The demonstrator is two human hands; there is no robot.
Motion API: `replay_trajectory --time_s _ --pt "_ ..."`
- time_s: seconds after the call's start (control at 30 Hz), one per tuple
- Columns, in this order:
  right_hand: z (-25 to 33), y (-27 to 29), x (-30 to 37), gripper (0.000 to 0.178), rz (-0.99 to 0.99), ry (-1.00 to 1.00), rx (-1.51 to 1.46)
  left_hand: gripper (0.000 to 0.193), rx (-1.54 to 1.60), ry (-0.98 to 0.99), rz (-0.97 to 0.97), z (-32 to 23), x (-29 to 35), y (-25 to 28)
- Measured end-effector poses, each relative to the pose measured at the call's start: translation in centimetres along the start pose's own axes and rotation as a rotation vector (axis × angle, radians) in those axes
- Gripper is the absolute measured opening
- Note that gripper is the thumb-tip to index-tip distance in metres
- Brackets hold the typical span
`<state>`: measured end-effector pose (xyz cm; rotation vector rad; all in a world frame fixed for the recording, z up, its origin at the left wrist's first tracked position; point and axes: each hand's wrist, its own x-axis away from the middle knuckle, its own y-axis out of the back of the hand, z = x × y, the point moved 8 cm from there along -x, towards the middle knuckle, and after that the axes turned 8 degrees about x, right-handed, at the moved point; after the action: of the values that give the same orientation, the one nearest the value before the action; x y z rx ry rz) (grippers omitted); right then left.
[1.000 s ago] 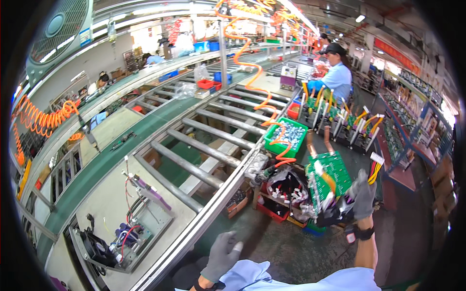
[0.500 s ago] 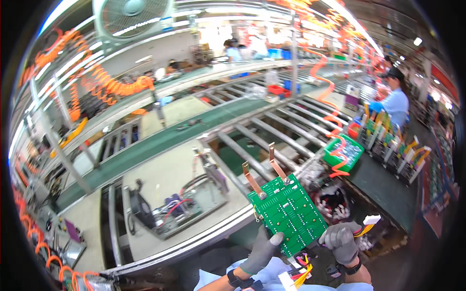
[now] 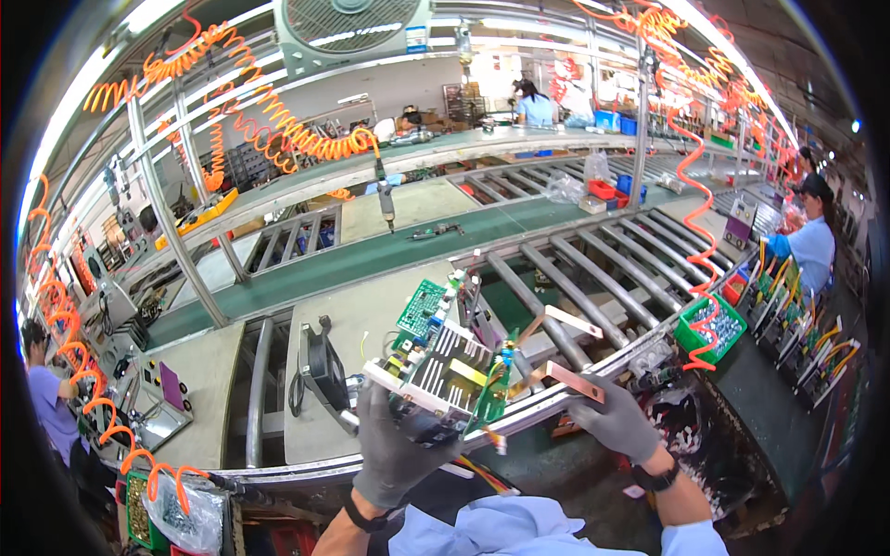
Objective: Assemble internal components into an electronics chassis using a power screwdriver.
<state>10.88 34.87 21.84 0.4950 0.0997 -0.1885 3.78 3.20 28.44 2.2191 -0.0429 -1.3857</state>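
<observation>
My left hand (image 3: pixel 394 456), in a grey glove, grips the lower left edge of a circuit board assembly (image 3: pixel 436 375) and holds it up in front of me. The assembly is tilted, with silver heat sinks (image 3: pixel 460 357), small components and a small green board (image 3: pixel 423 309) showing. Two bent copper strips (image 3: pixel 572 321) stick out from its right side. On the end of the nearer copper strip (image 3: pixel 575 381), my gloved right hand (image 3: pixel 619 422) closes its fingers. Wires (image 3: pixel 487 474) with a white connector hang below the assembly.
Ahead, a pale work board (image 3: pixel 324 408) bears a black fan (image 3: pixel 324 371) beside a roller conveyor (image 3: pixel 593 278). A green bin of small parts (image 3: pixel 710 331) stands right, near wired assemblies (image 3: pixel 797 324) and a person (image 3: pixel 816 236). An air screwdriver (image 3: pixel 384 195) hangs from an orange coiled hose.
The assembly has turned from its green underside to its component side and tilted. My right hand has left the wires with the white connector and moved to a copper strip. The view has shifted left.
</observation>
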Motion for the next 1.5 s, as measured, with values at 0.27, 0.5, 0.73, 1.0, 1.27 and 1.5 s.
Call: replay_trajectory --time_s 0.27,0.5,0.73,1.0,1.27,1.5 --pt "5.3 -15.2 -3.2 0.043 0.288 -0.138 -0.827 0.116 -0.138 -0.046 0.125 1.1 2.9 0.4" --pt "4.4 -16.8 -3.9 0.047 0.291 -0.119 -1.127 0.121 -0.408 -0.063 0.234 0.2 1.3 0.9" --pt "5.7 -14.9 -3.9 0.033 0.226 -0.246 -1.267 0.097 -0.052 0.168 -0.671 2.2 8.9 11.2" --pt "6.4 -11.9 -4.2 0.033 -0.026 0.093 -0.464 0.074 1.425 0.983 -0.335 10.6 19.0 -4.9" --pt "1.9 -13.5 -4.5 0.038 0.034 0.019 -0.787 0.104 1.999 1.167 -0.618 5.7 12.4 -5.9" --pt "2.0 -14.8 -5.1 0.041 0.050 0.539 -0.296 0.056 1.125 1.040 -0.128 5.3 8.9 -2.3"
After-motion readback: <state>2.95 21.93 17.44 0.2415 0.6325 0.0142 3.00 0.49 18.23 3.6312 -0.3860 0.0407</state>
